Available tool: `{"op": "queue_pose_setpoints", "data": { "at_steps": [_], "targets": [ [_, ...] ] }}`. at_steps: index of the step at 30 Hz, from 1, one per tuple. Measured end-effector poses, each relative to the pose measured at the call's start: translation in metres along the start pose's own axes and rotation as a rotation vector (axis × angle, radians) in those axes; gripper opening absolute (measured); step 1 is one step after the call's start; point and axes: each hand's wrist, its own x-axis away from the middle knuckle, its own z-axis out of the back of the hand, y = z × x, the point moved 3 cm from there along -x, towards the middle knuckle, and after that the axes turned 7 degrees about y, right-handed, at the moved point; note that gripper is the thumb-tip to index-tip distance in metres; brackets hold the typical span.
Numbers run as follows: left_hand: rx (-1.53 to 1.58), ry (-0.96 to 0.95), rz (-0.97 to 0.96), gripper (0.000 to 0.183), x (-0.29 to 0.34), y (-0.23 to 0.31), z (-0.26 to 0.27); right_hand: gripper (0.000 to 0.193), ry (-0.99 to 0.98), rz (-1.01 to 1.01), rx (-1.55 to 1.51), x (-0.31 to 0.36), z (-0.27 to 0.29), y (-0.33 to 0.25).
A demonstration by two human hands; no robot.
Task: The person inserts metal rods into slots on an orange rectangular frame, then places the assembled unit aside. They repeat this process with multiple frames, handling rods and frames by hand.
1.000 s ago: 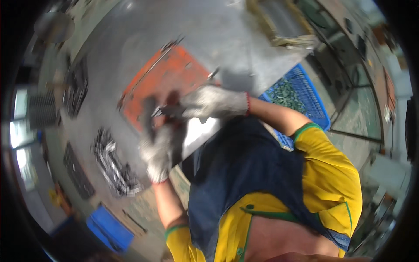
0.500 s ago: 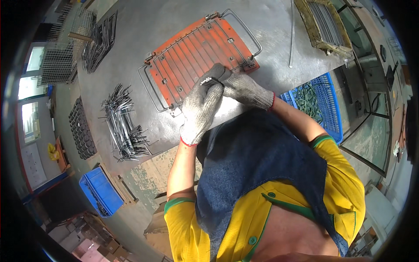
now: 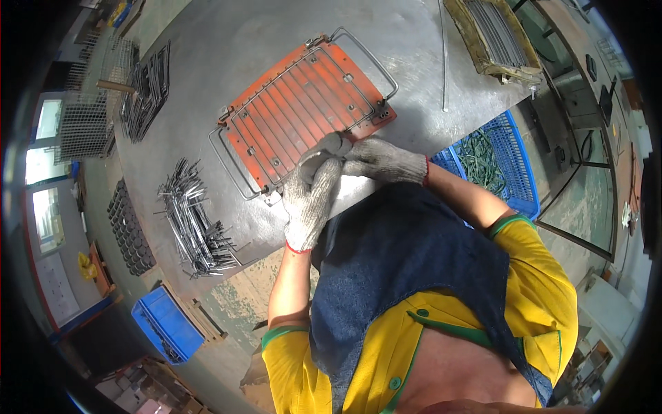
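An orange fixture plate [image 3: 270,119] with parallel grooves lies on the metal table, and thin metal rods run along it. A bent wire frame [image 3: 372,56] surrounds it, its looped ends sticking out on both sides. My gloved left hand [image 3: 309,203] is closed at the plate's near edge. Half a second ago a row of small bright rod ends showed in it; now the fingers cover them. My gloved right hand [image 3: 387,163] meets the left fingertips, its own fingers bent together. Whatever the right one pinches is hidden.
Bundled metal wire pieces [image 3: 196,228] lie on the left of the table, with dark wire frames [image 3: 146,93] beyond. At far right sits a worn tray of rods [image 3: 493,31]; a single long rod [image 3: 445,65] lies nearby. A blue crate [image 3: 514,155] stands below the table's right edge.
The view has shifted, so the table and fixture sit slightly left and lower. My hands stay together at the plate's near edge; the bright rod ends in my left hand are now out of sight.
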Motion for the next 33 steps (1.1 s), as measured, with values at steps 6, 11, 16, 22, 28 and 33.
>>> {"op": "queue_pose_setpoints", "data": {
  "at_steps": [6, 11, 16, 22, 28, 33],
  "targets": [
    [-0.270, -0.179, -0.338, 0.027, -0.002, 0.024, -0.004, 0.031, 0.036, 0.186, 0.037, 0.005, 0.001, -0.009],
    [-0.516, -0.242, -0.515, 0.026, -0.018, 0.033, -0.012, 0.034, 0.054, 0.047, 0.030, 0.000, 0.000, -0.001],
    [0.455, -0.073, 0.230, 0.030, -0.065, 0.005, -0.020, 0.036, 0.002, -0.382, -0.441, -0.004, -0.004, -0.007],
    [0.518, -0.152, 0.497, 0.027, -0.128, 0.002, -0.029, 0.032, 0.181, -0.723, -1.185, -0.030, 0.004, -0.015],
    [0.537, -0.191, 0.609, 0.025, -0.156, -0.019, -0.039, 0.029, -0.066, 0.221, 0.161, -0.047, 0.005, 0.063],
    [0.385, -0.209, 0.585, 0.025, -0.168, -0.024, -0.038, 0.022, -0.034, -0.126, -0.308, -0.040, -0.005, 0.094]
  ]
}}
